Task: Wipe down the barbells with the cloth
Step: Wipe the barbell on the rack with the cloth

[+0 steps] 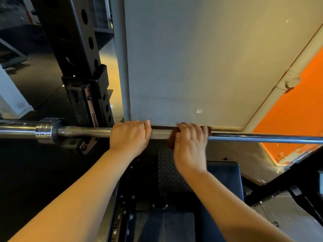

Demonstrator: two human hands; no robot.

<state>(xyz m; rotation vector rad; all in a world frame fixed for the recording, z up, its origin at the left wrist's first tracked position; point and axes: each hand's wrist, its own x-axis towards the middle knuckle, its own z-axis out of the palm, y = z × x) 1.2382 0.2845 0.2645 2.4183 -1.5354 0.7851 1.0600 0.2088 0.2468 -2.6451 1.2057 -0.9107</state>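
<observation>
Black rack upright (83, 67) at left; barbell (160, 134) level across the view on its hook; left hand (130, 135), fingers curled over the knurled shaft; right hand (190, 142) just beside, fingers clenched round brown cloth (171, 143) wrapped on the shaft; dark bench (223, 180) below; orange wall panel (288, 110) at right.

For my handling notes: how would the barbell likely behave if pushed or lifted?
Probably heavy and stiff: the barbell is long, thick steel. Being round, it may roll on the rack. Its knurled stretch beside the left hand likely grips well; the smooth part looks slicker.
</observation>
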